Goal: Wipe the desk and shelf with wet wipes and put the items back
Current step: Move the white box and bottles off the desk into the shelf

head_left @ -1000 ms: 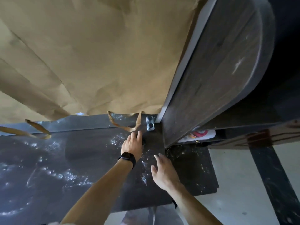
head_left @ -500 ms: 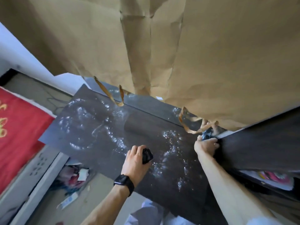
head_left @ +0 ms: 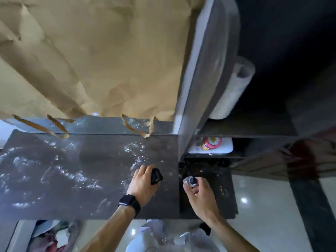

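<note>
Left hand (head_left: pixel 142 181) still grips dark wad (head_left: pixel 156 176); right hand (head_left: pixel 202 196), pinching a shiny piece (head_left: pixel 190 180), has pulled back

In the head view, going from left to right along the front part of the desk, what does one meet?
Foamy wet streaks, left hand, dark wad that it grips, right hand pinching a small shiny object.

right hand (head_left: pixel 201 195): drawn back from the back corner; the torn paper strips (head_left: pixel 145 128) now lie well beyond its pinch on a small clear object (head_left: pixel 190 180)
left hand (head_left: pixel 143 184): its dark wad (head_left: pixel 156 176) now just left of that pinch, nearer the shelf panel (head_left: pixel 200 106)
</note>
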